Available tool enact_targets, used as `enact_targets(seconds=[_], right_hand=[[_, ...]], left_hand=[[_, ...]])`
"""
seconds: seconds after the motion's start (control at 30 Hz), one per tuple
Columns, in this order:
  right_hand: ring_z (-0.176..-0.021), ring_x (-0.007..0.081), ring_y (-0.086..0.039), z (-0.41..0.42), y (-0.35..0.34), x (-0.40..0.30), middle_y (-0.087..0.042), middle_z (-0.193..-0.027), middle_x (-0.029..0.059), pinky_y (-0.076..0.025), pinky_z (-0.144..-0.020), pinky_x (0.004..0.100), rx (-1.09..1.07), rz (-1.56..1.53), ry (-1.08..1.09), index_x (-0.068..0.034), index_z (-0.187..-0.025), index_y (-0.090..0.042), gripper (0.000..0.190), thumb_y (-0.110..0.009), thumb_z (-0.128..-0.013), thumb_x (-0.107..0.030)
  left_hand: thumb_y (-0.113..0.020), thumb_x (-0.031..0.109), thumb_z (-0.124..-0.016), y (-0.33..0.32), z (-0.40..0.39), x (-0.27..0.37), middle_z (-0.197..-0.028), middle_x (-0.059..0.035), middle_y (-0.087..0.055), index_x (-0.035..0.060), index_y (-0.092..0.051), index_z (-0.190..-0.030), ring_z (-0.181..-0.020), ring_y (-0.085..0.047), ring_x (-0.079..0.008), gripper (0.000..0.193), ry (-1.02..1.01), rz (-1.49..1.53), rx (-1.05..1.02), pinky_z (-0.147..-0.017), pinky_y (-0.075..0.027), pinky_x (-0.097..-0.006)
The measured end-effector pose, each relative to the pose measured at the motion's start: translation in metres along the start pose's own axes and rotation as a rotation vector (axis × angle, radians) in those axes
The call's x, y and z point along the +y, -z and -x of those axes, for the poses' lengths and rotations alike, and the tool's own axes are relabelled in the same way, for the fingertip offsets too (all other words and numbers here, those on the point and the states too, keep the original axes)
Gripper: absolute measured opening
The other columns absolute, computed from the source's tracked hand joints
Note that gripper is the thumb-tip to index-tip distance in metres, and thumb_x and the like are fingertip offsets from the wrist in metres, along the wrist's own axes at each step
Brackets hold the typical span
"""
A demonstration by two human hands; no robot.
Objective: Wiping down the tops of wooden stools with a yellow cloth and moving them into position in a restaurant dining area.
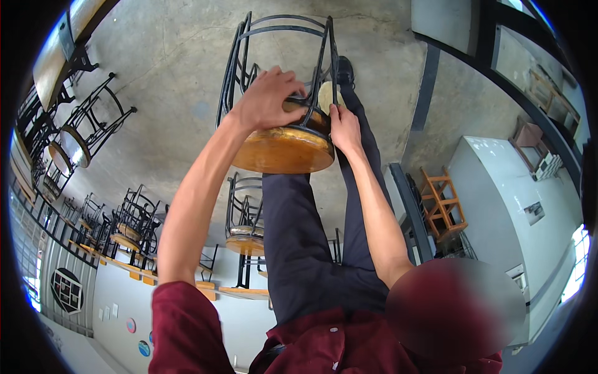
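Before me are upturned black metal seats with round wooden seat discs, their metal frame pointing away from me. My left hand lies over the near left part of the frame, fingers spread and curved, thumb by the upper wooden disc. On the right side, my right hand closes on a black metal leg, thumb and fingers at its lower part. A pale cream piece, perhaps a cloth, shows just beyond that hand, behind the leg; whether my fingers hold it is hidden.
My shoe stands on the concrete floor beside the frame. More metal seats are at the left, with others behind my legs. A wooden stool lies at the right, near a dark metal beam.
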State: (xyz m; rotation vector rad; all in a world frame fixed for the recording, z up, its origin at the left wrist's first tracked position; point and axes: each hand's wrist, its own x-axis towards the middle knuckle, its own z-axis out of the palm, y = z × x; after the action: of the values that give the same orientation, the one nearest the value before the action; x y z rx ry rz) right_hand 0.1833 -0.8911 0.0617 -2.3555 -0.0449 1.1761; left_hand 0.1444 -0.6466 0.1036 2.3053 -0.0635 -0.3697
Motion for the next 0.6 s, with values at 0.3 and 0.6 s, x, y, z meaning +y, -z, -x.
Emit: enact_targets(seconds=[0.3,0.6], right_hand=[[-0.083,0.0480,-0.066,0.009,-0.005,0.000,-0.066,-0.081,0.0287,-0.050,-0.071,0.0529,-0.007,-0.007,0.038,0.004,-0.092,-0.063,0.041,-0.050,-0.105,-0.033],[-0.080,0.0411,-0.067,0.019,0.019,-0.010,-0.066,-0.077,0.0181,-0.050,-0.070,0.0495,-0.014,0.208,-0.073,-0.001,-0.090,-0.066,0.035,-0.057,-0.101,-0.033]], left_hand=[[-0.071,0.050,-0.081,-0.044,0.002,-0.025,-0.076,-0.0115,-0.065,0.0063,-0.072,-0.087,-0.078,-0.067,-0.0344,0.045,-0.093,0.057,-0.171,-0.072,-0.054,-0.0433],[-0.064,0.040,-0.085,-0.039,-0.014,-0.024,-0.072,-0.0124,-0.067,0.0080,-0.072,-0.075,-0.071,-0.068,-0.0350,0.034,-0.031,0.063,-0.081,-0.065,-0.054,-0.0457]])
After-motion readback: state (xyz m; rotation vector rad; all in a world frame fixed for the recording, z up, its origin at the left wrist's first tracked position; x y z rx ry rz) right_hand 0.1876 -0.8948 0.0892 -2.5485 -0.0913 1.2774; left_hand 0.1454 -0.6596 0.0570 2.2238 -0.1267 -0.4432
